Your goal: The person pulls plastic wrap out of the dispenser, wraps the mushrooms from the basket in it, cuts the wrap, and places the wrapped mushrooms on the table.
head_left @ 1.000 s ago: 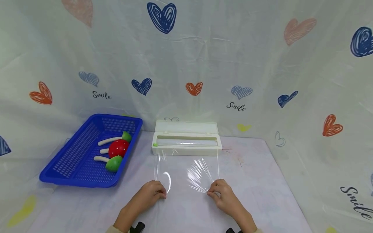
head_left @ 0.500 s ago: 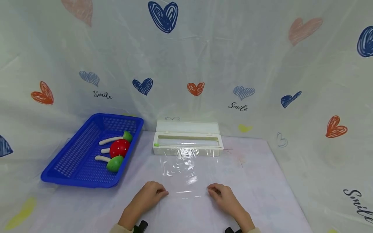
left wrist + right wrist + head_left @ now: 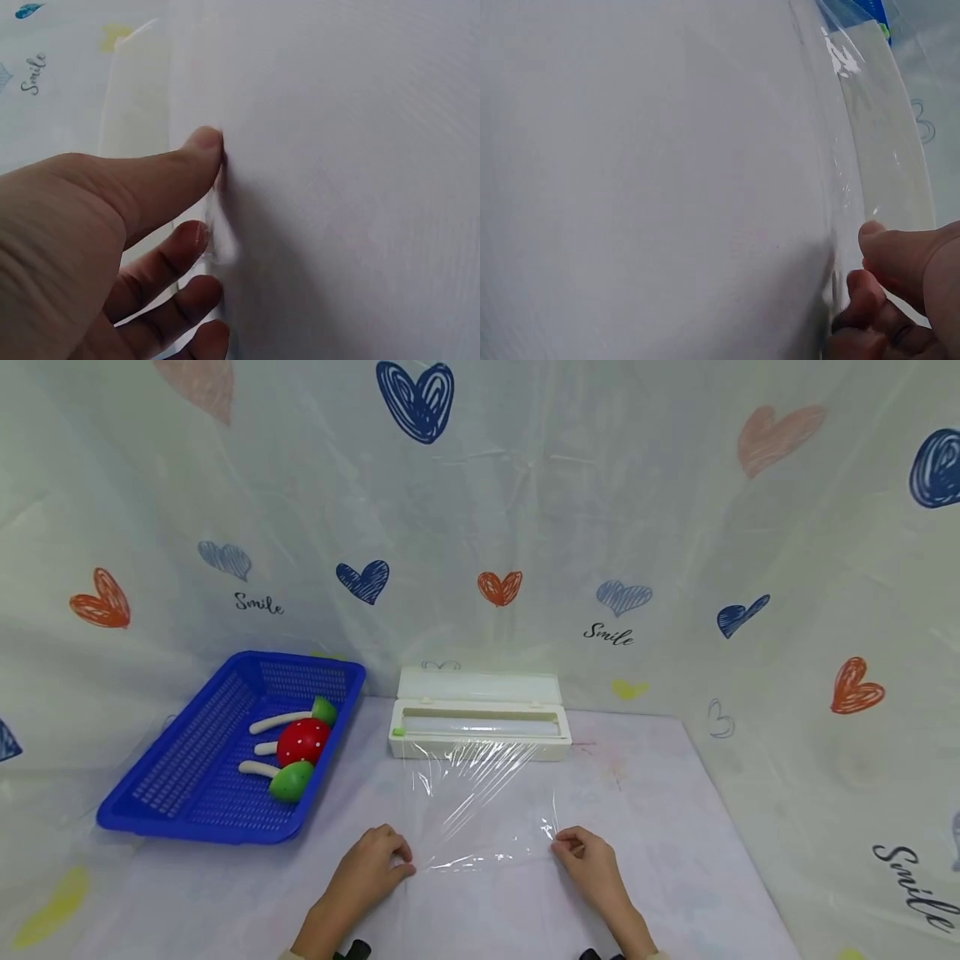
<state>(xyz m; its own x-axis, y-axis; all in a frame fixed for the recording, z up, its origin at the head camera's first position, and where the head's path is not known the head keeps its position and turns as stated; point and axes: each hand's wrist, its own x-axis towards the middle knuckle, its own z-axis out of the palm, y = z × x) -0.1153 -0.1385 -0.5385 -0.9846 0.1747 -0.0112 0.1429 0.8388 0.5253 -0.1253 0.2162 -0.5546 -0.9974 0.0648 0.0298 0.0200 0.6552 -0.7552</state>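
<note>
Clear cling film point(image 3: 480, 818) stretches toward me from a white cling film dispenser point(image 3: 480, 750), whose lid stands raised. My right hand point(image 3: 592, 864) pinches the film's near right corner between thumb and fingers. At the near left corner, my left hand point(image 3: 371, 864) has its thumb and index finger parted. The left wrist view shows the left thumb point(image 3: 202, 142) apart from the fingers point(image 3: 199, 232), with the film's edge by them. In the right wrist view, the right thumb point(image 3: 877, 240) lies close to the curled fingers, beside the shiny film.
A blue plastic basket point(image 3: 187, 827) stands on the left. It holds a red spotted toy mushroom point(image 3: 303, 742) and two green toy pieces point(image 3: 291, 782) with pale stems. A heart-printed curtain point(image 3: 480, 510) hangs behind the white table point(image 3: 675, 827).
The film's sheen and creases have shifted, and it is now spread flatter toward the right corner. My right hand has moved slightly right. My left hand has shifted a little left and its fingers have parted.
</note>
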